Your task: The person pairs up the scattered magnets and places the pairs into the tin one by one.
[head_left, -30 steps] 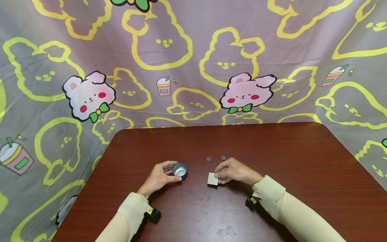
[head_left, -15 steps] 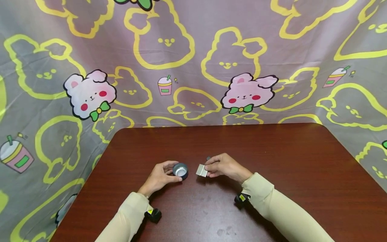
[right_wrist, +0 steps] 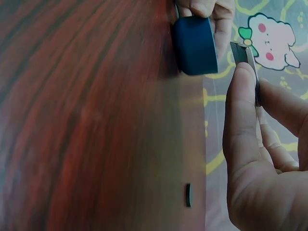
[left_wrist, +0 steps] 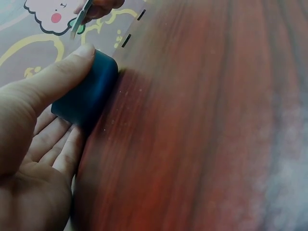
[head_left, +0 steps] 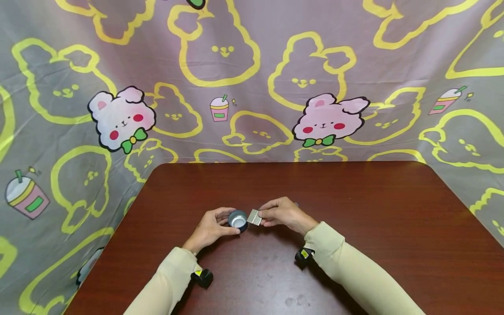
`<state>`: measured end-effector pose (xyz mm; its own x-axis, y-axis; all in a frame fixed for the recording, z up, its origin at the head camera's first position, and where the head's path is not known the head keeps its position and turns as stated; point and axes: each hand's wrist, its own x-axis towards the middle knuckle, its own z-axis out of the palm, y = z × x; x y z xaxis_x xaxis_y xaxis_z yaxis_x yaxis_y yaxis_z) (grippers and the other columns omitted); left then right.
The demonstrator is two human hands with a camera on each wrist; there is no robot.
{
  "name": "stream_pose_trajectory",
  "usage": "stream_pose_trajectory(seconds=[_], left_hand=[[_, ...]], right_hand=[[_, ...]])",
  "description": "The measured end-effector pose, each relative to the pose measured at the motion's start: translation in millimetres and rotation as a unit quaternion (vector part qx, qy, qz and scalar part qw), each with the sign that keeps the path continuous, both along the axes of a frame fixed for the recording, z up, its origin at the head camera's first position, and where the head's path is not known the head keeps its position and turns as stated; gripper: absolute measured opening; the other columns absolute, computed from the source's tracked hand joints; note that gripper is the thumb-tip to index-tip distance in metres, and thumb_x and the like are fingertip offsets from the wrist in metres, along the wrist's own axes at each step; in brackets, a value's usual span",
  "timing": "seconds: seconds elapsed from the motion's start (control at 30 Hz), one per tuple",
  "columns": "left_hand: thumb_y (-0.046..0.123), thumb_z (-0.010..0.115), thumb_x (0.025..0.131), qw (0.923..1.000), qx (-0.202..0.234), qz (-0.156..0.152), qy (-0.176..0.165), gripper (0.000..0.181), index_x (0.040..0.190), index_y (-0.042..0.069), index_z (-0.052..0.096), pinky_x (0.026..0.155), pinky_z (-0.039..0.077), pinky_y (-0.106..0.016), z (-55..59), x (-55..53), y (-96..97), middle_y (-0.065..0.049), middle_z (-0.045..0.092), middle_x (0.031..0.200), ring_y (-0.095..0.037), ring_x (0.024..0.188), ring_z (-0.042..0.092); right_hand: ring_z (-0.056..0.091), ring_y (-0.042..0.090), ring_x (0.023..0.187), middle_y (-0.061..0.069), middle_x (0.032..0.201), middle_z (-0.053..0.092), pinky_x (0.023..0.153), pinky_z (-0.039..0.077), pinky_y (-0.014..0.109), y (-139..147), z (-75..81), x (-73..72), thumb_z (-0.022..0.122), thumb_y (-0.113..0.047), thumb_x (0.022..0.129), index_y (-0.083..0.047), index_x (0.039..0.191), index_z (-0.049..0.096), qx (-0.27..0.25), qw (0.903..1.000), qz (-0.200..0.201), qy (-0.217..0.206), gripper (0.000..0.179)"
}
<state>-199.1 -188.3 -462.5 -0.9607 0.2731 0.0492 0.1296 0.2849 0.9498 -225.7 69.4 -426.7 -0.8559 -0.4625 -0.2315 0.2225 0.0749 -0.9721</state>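
Note:
My left hand (head_left: 208, 229) holds a small round dark-blue cup (head_left: 237, 221) by its sides, thumb in front and fingers behind. The cup's inside is silvery, and its opening tilts up toward the head camera. Just right of the rim, my right hand (head_left: 284, 214) pinches a thin silvery square plate (head_left: 254, 217) with a seam across it. In the right wrist view the plate (right_wrist: 249, 62) is seen nearly edge-on between thumb and fingers, apart from the cup (right_wrist: 196, 46). Whether plate and cup touch is hard to tell from the head view.
Two thin dark discs lie on the table behind the hands: a nearer disc (left_wrist: 126, 40) and a farther disc (left_wrist: 141, 15). The right hand mostly hides them in the head view. A patterned curtain (head_left: 244, 78) hangs behind the brown table (head_left: 354, 210).
The right hand has moved left with the silvery plate, from apart on the right up to the cup's rim. The left hand and cup have stayed nearly still.

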Motion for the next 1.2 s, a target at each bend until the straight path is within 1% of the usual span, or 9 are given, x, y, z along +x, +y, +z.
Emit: stream_pose_trajectory(seconds=[0.17, 0.3, 0.53, 0.77, 1.1, 1.2], left_hand=[[-0.002, 0.087, 0.074, 1.0000, -0.001, 0.000, -0.003, 0.061, 0.128, -0.010, 0.060, 0.099, 0.050, -0.032, 2.0, -0.7, 0.9, -0.024, 0.062, 0.129, -0.036, 0.118, 0.061], [-0.002, 0.087, 0.073, 1.0000, 0.001, -0.004, -0.001, 0.062, 0.128, -0.012, 0.059, 0.099, 0.051, -0.032, 2.7, -0.9, 1.9, -0.025, 0.061, 0.129, -0.036, 0.118, 0.060], [-0.004, 0.086, 0.073, 1.0000, 0.006, 0.000, -0.005, 0.061, 0.128, -0.012, 0.059, 0.098, 0.051, -0.031, 3.8, -0.4, 2.3, -0.025, 0.062, 0.128, -0.036, 0.117, 0.061], [-0.003, 0.087, 0.073, 0.9999, 0.002, 0.005, -0.011, 0.063, 0.128, -0.012, 0.059, 0.098, 0.051, -0.031, 1.9, -0.8, 1.1, -0.025, 0.061, 0.129, -0.035, 0.117, 0.061], [-0.004, 0.086, 0.074, 0.9999, 0.013, -0.010, -0.004, 0.061, 0.128, -0.013, 0.059, 0.098, 0.051, -0.029, 3.1, 0.0, 0.5, -0.026, 0.061, 0.128, -0.035, 0.118, 0.061], [-0.004, 0.086, 0.073, 0.9999, 0.014, -0.007, -0.003, 0.061, 0.127, -0.013, 0.059, 0.098, 0.051, -0.029, 2.7, -0.1, 0.5, -0.026, 0.062, 0.127, -0.035, 0.117, 0.061]], right_hand=[[0.068, 0.014, 0.070, 0.014, 0.083, 0.069, 0.068, 0.060, 0.026, -9, -0.6, -1.9, 0.065, 0.006, 0.092, 0.020, 0.119, 0.060, -0.006, 0.9999, 0.000, -0.014, 0.030], [0.068, 0.015, 0.070, 0.015, 0.084, 0.070, 0.068, 0.060, 0.026, -15, -1.2, -3.4, 0.065, 0.006, 0.092, 0.019, 0.118, 0.060, -0.008, 0.9999, 0.002, -0.012, 0.030], [0.068, 0.015, 0.071, 0.016, 0.086, 0.070, 0.070, 0.061, 0.028, -25, 0.5, -5.8, 0.066, 0.005, 0.092, 0.019, 0.117, 0.062, -0.007, 0.9999, 0.000, -0.010, 0.028], [0.068, 0.015, 0.068, 0.016, 0.084, 0.070, 0.069, 0.061, 0.027, -35, 0.4, -7.3, 0.066, 0.007, 0.091, 0.019, 0.116, 0.062, -0.009, 0.9996, -0.009, -0.024, 0.028], [0.068, 0.014, 0.067, 0.016, 0.083, 0.071, 0.067, 0.061, 0.027, -43, 4.3, -7.9, 0.068, 0.005, 0.090, 0.017, 0.114, 0.064, 0.009, 0.9999, -0.005, -0.011, 0.027], [0.068, 0.014, 0.066, 0.015, 0.082, 0.071, 0.066, 0.061, 0.027, -45, 4.5, -8.5, 0.069, 0.005, 0.090, 0.017, 0.113, 0.064, 0.012, 0.9999, -0.003, -0.008, 0.027]])
